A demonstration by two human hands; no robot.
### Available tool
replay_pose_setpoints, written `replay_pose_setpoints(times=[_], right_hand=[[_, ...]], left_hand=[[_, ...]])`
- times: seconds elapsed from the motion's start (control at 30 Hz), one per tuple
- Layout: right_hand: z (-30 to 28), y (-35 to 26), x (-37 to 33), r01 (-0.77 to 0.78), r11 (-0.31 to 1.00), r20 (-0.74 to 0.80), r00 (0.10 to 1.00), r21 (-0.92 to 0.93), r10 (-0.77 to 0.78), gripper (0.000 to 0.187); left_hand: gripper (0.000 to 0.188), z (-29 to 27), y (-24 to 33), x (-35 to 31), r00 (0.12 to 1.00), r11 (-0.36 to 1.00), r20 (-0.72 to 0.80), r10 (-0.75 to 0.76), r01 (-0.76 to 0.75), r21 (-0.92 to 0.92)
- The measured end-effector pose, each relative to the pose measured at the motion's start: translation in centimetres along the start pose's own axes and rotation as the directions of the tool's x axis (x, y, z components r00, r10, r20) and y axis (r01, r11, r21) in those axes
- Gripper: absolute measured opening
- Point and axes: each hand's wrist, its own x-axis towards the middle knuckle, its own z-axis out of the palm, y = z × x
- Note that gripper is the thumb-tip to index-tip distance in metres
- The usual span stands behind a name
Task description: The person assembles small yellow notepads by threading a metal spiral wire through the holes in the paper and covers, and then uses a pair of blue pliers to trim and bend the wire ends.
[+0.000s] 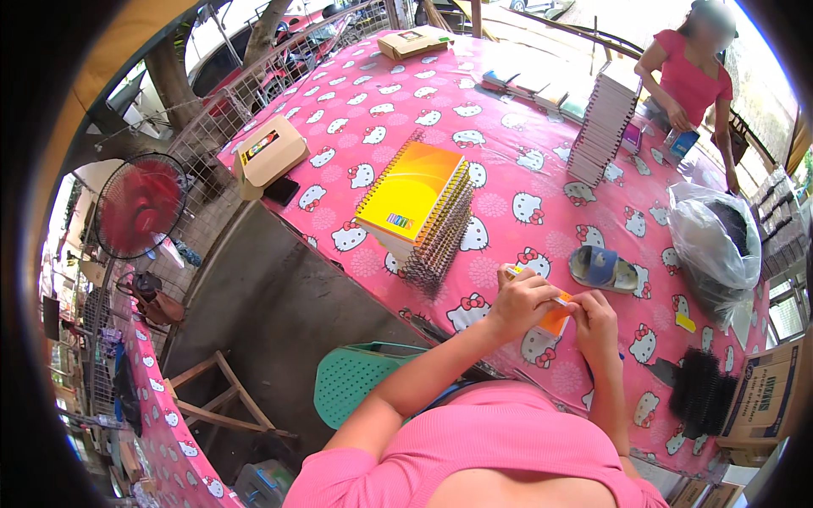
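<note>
My left hand (pixel 527 300) and my right hand (pixel 595 322) are close together above the table's near edge. Between them they pinch a small pad with an orange cover (pixel 555 320), fingers closed at its upper edge. Much of the pad is covered by my fingers. Just beyond my right hand lies a blue and tan slipper (pixel 603 267). To the left of my hands rises a stack of spiral notebooks (pixel 413 199), the top cover yellow and orange.
Black binding coils (pixel 703 394) lie at right beside a cardboard box (pixel 762 398). A clear plastic bag (pixel 707 229) holds more black coils. A tall notebook stack (pixel 603 123) stands near another person (pixel 690 76) holding a blue item. A green stool (pixel 360 381) sits left of me.
</note>
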Motion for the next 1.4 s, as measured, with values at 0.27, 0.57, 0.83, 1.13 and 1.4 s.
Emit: replay_pose_setpoints(times=[0.27,0.57,0.83,1.13,1.4], right_hand=[[0.3,-0.3,-0.2,-0.032,0.995,-0.026,0.999,-0.093,0.03,0.011],[-2.3,14.6,3.2,-0.083,0.927,-0.022,0.997,-0.366,0.08,0.035],[-3.4,13.5,1.2,0.04,0.886,0.072,0.994,0.462,-0.082,0.041],[-2.5,9.5,2.2,-0.147,0.978,0.262,0.959,0.149,0.105,0.044],[-2.2,7.4,5.4,-0.262,0.908,0.288,0.943,0.327,0.169,0.045]], left_hand=[[0.013,0.3,-0.4,0.1,0.999,0.998,-0.019,0.043,-0.044,-0.036],[0.029,0.1,0.3,0.6,0.997,0.997,-0.017,0.072,-0.071,0.023],[0.038,0.7,0.2,0.9,1.0,1.0,0.0,0.021,-0.021,-0.003],[0.04,0.0,0.1,1.6,0.992,0.999,0.123,-0.008,0.014,-0.049],[0.032,-1.6,-2.7,1.5,0.981,0.916,0.022,-0.191,0.186,-0.354]])
